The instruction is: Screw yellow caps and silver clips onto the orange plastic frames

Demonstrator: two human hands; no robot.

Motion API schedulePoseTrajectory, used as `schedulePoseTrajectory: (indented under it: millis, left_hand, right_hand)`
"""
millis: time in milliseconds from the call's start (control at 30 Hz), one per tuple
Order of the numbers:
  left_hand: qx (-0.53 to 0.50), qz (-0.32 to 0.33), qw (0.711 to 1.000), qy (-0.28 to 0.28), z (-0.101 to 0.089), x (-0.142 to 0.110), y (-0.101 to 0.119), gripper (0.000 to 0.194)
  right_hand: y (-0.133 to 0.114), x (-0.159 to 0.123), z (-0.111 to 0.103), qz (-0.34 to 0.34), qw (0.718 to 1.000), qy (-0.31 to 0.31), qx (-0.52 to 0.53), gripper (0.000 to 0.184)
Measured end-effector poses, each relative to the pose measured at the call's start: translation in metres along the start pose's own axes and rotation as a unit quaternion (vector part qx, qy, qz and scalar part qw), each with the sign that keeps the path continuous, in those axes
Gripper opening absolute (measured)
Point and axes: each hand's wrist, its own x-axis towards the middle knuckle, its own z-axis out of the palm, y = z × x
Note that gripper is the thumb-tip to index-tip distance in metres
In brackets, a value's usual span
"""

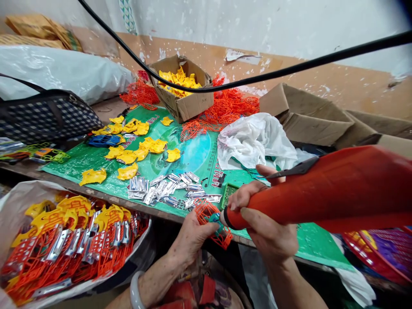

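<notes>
Left hand point(190, 236): closed on one orange-red plastic lattice frame point(227, 240) with teal insert, at the worktop's point(309, 244) near edge. Right hand point(270, 227): gripping red tapered tool point(309, 197), tip at insert. Beyond: silvery strips point(165, 189), glossy yellow curved shells point(128, 156), crumpled white cloth point(254, 139). Black cable point(257, 78): crossing before brown cardboard box point(195, 105).

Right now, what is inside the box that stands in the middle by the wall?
In the box, yellow parts are heaped near the rim. The top ones cover whatever lies below, and the black cable crosses in front of some.
</notes>
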Motion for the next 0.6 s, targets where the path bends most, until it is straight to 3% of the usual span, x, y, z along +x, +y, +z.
schedulePoseTrajectory:
  millis: [133, 600]
  left_hand:
    - [0.003, -0.008, 1.0, 0.023, 0.0, -0.002, -0.002, 0.021]
    - [-0.008, -0.029, 0.998, 0.048, -0.003, -0.003, -0.012, 0.022]
  right_hand:
    - [0.01, -0.003, 0.002, -0.003, 0.999, 0.011, -0.032, 0.022]
    - [0.025, -0.011, 0.0, 0.014, 1.0, -0.01, 0.006, 0.014]
